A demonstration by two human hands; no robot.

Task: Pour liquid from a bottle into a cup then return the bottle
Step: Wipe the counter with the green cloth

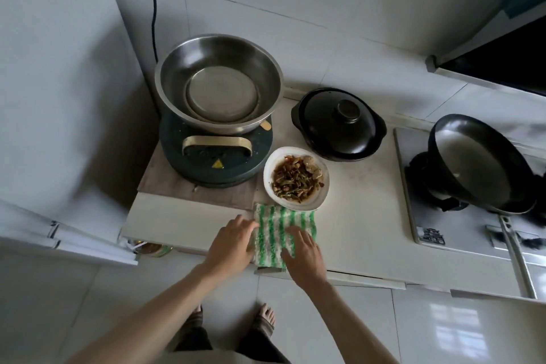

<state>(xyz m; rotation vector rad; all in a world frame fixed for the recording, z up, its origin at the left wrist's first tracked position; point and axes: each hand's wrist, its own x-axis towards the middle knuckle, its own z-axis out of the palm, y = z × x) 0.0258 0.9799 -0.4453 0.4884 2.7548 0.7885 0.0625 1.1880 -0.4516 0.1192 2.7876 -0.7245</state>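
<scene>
A green-and-white striped cloth lies at the front edge of the white counter. My left hand rests at the cloth's left edge, its fingertips touching it. My right hand lies flat on the cloth's right half with the fingers spread. Neither hand holds anything. A clear bottle-like container with yellowish contents peeks out below the counter's left front corner, mostly hidden. I see no cup.
Behind the cloth is a white plate of cooked food. A steel basin sits on a dark round cooker at the left. A black lidded pot stands behind the plate, with a black pan on the stove at the right.
</scene>
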